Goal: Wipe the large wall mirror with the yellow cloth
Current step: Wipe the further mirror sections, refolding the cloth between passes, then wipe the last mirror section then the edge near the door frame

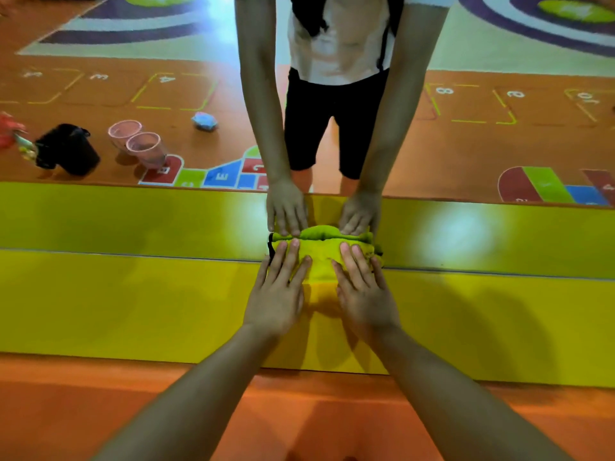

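Against the mirror [499, 138] at its lower edge, the cloth [321, 264] lies bunched; left hand [278, 294] and right hand [364, 294] press it, fingers straight and spread.

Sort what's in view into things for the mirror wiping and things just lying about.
For the job: large wall mirror; crumpled yellow cloth; left hand and right hand, both pressed flat on it.
Lying about, seen reflected: two pink see-through cups; black soft bag; small crumpled blue wad.
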`<state>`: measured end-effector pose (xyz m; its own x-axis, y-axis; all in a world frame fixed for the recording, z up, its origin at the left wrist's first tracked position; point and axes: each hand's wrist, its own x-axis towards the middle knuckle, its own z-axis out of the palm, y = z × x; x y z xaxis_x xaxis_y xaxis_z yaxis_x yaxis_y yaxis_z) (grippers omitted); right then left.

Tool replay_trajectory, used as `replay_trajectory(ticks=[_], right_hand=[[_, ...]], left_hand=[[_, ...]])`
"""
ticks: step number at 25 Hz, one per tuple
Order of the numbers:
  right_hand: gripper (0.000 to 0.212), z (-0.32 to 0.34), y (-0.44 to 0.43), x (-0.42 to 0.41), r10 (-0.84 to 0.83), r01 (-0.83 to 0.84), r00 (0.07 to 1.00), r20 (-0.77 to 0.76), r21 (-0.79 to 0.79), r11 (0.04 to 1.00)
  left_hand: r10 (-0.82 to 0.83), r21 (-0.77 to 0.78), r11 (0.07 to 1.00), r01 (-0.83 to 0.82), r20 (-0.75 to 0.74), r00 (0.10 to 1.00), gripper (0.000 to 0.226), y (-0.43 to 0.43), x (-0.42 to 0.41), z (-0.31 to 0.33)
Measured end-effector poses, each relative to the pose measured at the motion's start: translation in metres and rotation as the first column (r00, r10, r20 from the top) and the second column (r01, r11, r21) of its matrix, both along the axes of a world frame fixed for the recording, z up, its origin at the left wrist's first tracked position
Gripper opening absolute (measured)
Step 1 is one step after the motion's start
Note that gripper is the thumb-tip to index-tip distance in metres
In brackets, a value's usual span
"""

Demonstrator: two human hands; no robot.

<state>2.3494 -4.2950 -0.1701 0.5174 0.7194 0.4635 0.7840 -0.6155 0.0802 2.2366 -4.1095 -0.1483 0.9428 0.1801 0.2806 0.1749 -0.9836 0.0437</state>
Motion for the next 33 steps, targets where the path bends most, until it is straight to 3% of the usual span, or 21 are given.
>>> replay_trajectory(ticks=[3, 7, 11, 13, 18, 21, 24, 28, 32, 33], right_hand=[[0.044, -0.019, -0.002, -0.011, -0.011, 0.009, 0.998, -0.065, -0.031, 0.999], [0.017, 0.001, 0.007, -0.001, -0.020, 0.021, 0.999, 0.038, -0.032, 0.999], [0.033, 0.037, -0.006, 0.007, 0.072, -0.066, 0.997, 0.027, -0.190, 0.980], [0.032, 0.068, -0.024, 0.007, 0.136, -0.128, 0.990, 0.028, -0.196, 0.972], [0.020, 0.208, -0.062, 0.028, 0.201, -0.196, 0.966, 0.164, -0.052, 0.979], [0.005, 0.300, -0.080, 0.032, 0.246, -0.275, 0.922, 0.298, 0.059, 0.960], [0.010, 0.406, -0.098, 0.030, 0.201, -0.263, 0.892, 0.405, 0.102, 0.959], [0.033, 0.552, -0.112, 0.036, 0.101, -0.198, 0.850, 0.517, 0.136, 0.971], [0.026, 0.686, -0.124, 0.041, -0.018, -0.184, 0.749, 0.663, 0.234, 0.955], [0.027, 0.715, -0.127, 0.044, -0.045, -0.190, 0.722, 0.690, 0.260, 0.947]], left_hand=[[0.006, -0.069, 0.998, -0.008, -0.034, 0.999, 0.056, -0.014, -0.004, -0.022], [0.122, -0.146, 0.983, -0.114, 0.049, 0.991, 0.036, -0.027, 0.011, -0.005], [0.145, -0.073, 0.984, -0.162, -0.191, 0.971, 0.060, -0.030, 0.022, 0.037], [0.142, -0.085, 0.984, -0.159, -0.171, 0.975, 0.057, -0.040, 0.020, 0.071], [-0.022, 0.061, 0.998, 0.020, 0.025, 0.999, 0.054, -0.067, 0.008, 0.207], [-0.126, 0.157, 0.982, 0.105, 0.131, 0.983, 0.067, -0.070, 0.009, 0.293], [-0.206, 0.253, 0.956, 0.147, 0.222, 0.953, 0.074, -0.078, 0.014, 0.393], [-0.289, 0.354, 0.925, 0.137, 0.424, 0.858, 0.057, -0.090, 0.024, 0.532], [-0.289, 0.276, 0.950, 0.144, 0.608, 0.740, 0.054, -0.104, 0.038, 0.663], [-0.309, 0.323, 0.939, 0.120, 0.637, 0.706, 0.052, -0.108, 0.042, 0.692]])
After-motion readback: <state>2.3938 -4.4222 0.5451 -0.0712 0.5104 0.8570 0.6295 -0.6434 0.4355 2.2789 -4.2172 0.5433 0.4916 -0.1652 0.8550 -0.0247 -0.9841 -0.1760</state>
